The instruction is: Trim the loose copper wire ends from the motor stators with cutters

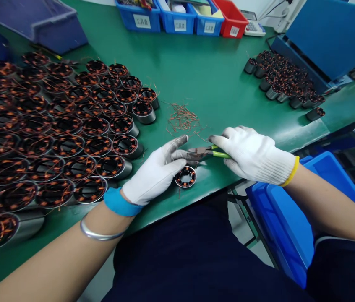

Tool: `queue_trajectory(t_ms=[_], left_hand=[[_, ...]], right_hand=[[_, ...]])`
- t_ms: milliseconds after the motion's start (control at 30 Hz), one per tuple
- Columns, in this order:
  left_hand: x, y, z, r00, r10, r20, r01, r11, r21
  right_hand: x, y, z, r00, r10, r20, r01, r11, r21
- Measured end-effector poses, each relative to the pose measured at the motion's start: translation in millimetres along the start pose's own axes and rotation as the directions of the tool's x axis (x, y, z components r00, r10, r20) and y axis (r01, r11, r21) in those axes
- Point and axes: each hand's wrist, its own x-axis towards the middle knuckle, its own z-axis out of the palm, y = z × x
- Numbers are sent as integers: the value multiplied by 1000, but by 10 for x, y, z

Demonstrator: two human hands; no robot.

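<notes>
My left hand (pixel 161 165), in a white glove with greyed fingertips, is at a small wire-wound motor stator (pixel 186 177) near the table's front edge. Its thumb lies at the stator's upper rim, with the other fingers behind and the index finger stretched out; the exact contact is partly hidden. In the stator's dark ring, copper windings show, and a loose wire end hangs at the front. My right hand (pixel 249 151), gloved in white with a yellow cuff, is closed around the green handles of pliers (pixel 217 151). The pliers' jaws are beside my left fingertips, just above the stator.
Rows of stators (pixel 97 144) fill the left side. A heap of copper wire scraps (pixel 184 118) lies ahead. More stators (pixel 283 79) stand at the right, beside a blue machine (pixel 335 33). Blue bins (pixel 177 19) and a red bin (pixel 232 19) line the back; blue crates (pixel 291 226) are below right.
</notes>
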Motion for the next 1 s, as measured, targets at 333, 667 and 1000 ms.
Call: queue_trajectory(t_ms=[333, 667, 1000], left_hand=[[-2, -11, 7, 1000, 14, 14, -13, 999, -31], [-4, 3, -16, 999, 1, 38, 0, 999, -34], [8, 4, 4, 999, 42, -10, -41, 998, 42]], right_hand=[[59, -40, -59, 995, 48, 90, -47, 999, -13], [219, -11, -282, 998, -23, 62, 26, 998, -54], [327, -85, -324, 996, -46, 73, 52, 996, -73]])
